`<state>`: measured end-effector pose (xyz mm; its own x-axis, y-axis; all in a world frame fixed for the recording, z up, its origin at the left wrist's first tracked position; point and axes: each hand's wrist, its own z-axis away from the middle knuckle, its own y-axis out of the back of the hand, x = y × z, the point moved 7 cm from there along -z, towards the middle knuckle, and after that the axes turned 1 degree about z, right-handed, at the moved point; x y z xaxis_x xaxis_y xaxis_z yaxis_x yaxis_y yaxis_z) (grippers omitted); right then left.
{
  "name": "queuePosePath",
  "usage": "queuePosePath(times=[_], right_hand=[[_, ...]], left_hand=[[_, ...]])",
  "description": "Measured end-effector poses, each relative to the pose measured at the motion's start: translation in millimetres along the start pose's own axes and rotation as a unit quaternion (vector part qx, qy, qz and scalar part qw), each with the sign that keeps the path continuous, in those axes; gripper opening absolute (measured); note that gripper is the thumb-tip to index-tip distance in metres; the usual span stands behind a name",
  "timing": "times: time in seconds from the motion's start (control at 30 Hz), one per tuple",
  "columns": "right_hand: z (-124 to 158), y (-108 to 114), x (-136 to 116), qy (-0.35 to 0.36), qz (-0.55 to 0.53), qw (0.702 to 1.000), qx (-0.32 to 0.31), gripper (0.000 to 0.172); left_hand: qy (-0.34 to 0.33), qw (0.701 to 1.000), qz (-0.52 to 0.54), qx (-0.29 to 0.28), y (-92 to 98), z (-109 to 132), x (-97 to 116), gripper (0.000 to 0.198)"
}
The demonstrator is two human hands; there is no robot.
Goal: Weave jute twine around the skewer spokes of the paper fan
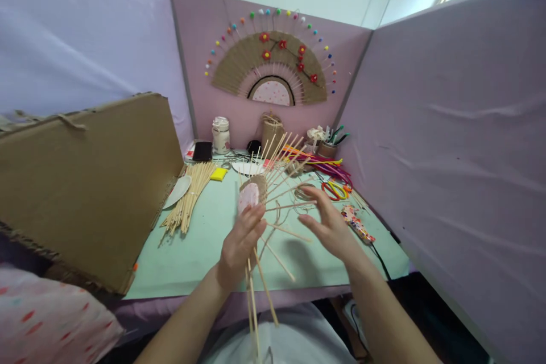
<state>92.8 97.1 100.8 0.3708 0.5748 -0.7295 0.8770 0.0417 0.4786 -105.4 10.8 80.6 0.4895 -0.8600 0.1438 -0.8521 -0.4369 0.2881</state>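
My left hand (244, 239) is closed on a small fan frame (248, 196), gripping it near its lower edge. The frame has a rounded centre of pale spotted cloth with a brown twine band around it. Thin wooden sticks (286, 183) radiate from it upward, to the right and down toward my lap. To the right, my right hand (326, 222) has its fingers and thumb apart, close to the end of one stick. A loose strand of twine (277, 219) hangs by the sticks between my hands.
A bundle of wooden sticks (190, 196) lies left, beside a cardboard sheet (94, 182). Behind stand a white jar (220, 135) and a twine roll (273, 132). A patterned glue gun (357, 224) and coloured pipe cleaners (336, 189) lie right. A finished fan (239, 65) hangs on the back panel.
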Motion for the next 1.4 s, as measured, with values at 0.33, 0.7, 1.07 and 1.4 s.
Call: queuePosePath(times=[0.33,0.7,1.07,1.4], right_hand=[[-12,-64,5,-0.144,-0.322,0.929,-0.108,0.027],[-21,-48,7,-0.174,-0.372,0.910,-0.062,0.031],[-19,-36,2,-0.184,-0.372,0.907,-0.067,0.034],[-18,-5,1,-0.259,-0.327,0.902,-0.113,0.034]], left_hand=[[-0.056,0.996,-0.019,-0.063,4.4,7,13,0.049],[-0.055,0.994,-0.031,-0.089,1.1,14,12,0.048],[-0.055,0.992,-0.037,-0.111,-2.1,17,12,0.046],[-0.070,0.986,-0.056,-0.141,3.9,20,9,0.043]])
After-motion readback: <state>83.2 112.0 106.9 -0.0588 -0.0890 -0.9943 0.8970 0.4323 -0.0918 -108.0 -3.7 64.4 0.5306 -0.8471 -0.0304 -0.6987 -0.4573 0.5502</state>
